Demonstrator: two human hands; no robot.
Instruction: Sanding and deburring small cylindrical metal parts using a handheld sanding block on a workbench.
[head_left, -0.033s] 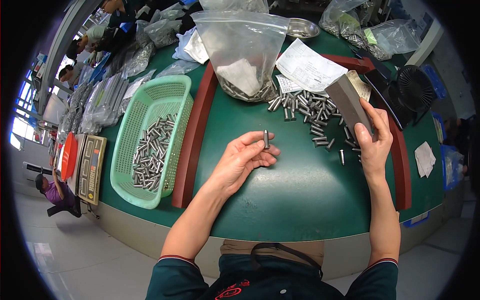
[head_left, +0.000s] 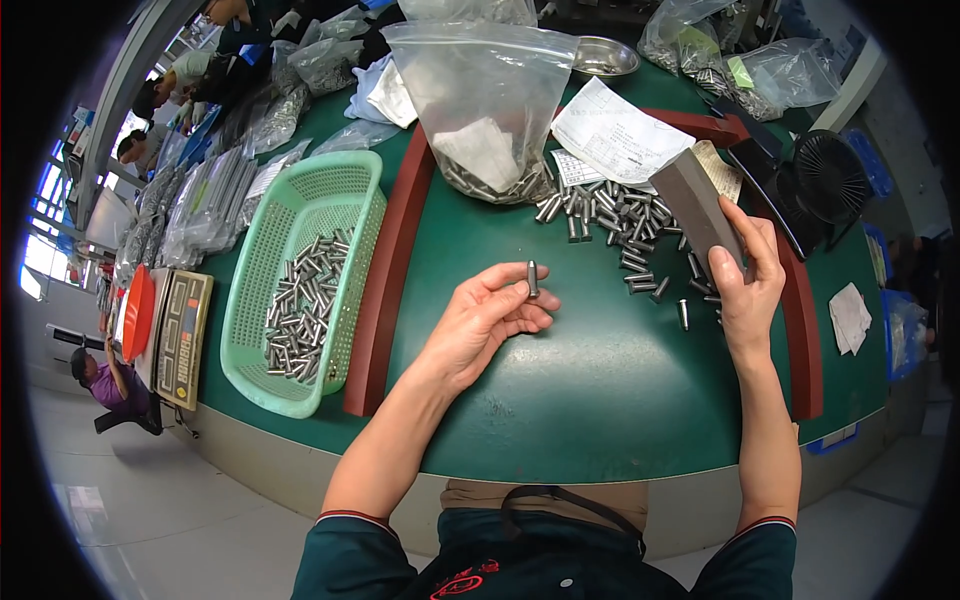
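Between thumb and fingers, my left hand [head_left: 490,315] pinches a small metal pin [head_left: 532,279] with a wider end, held upright above the green tabletop [head_left: 580,400]. My right hand [head_left: 745,290] grips a brown rectangular block [head_left: 697,205], which looks like an abrasive stone, tilted over the right side of the table. Beneath and beside the block lies a loose pile of similar metal pins [head_left: 625,225]. One pin [head_left: 683,314] stands apart near my right hand. To the left, a light green perforated plastic basket [head_left: 245,290] holds many more pins [head_left: 305,310].
Dark red rails [head_left: 385,300] frame the work area. A clear bag [head_left: 480,90] of metal parts stands at the back beside paper sheets [head_left: 620,130] and a steel bowl [head_left: 607,57]. A black fan [head_left: 830,178] is at right, a scale [head_left: 185,340] at far left. Other people sit beyond.
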